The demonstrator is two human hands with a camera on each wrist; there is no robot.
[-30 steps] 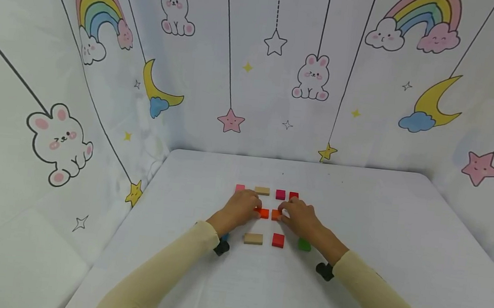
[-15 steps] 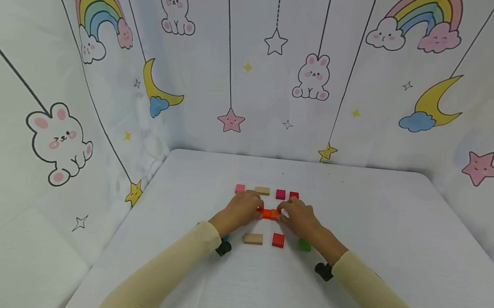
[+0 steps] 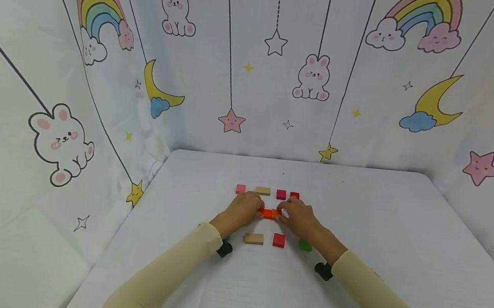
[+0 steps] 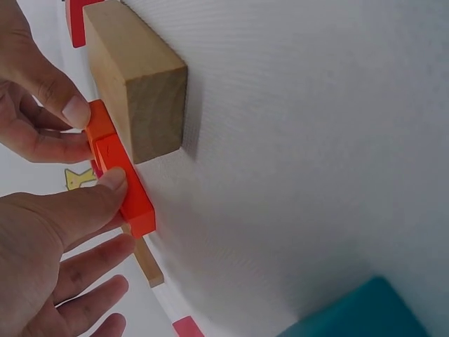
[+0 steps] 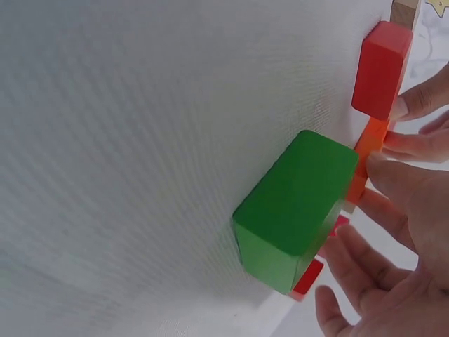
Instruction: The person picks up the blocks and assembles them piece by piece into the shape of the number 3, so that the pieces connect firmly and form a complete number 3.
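With the left hand, pinching the red-orange block just beyond the tan block on the white table — butted end to end against the orange block. With the right hand, pinching that orange block — just beyond the red block.

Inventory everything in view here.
Orange blocks: 2, orange, middle row
Wooden blocks: 2, tan, back and front
Red blocks: 2, red, back and front
Pink block: 1, pink, back row
Crimson block: 1, crimson, back row
Blue block: 1, blue, front row
Green block: 1, green, front row
Table: 1, white, beneath
Printed backdrop: 1, mostly white, behind
Wrist cameras: 2, black, at wrists
Sleeves: 2, cream, on arms
Left hand, right hand: 2, bare, pinching orange blocks
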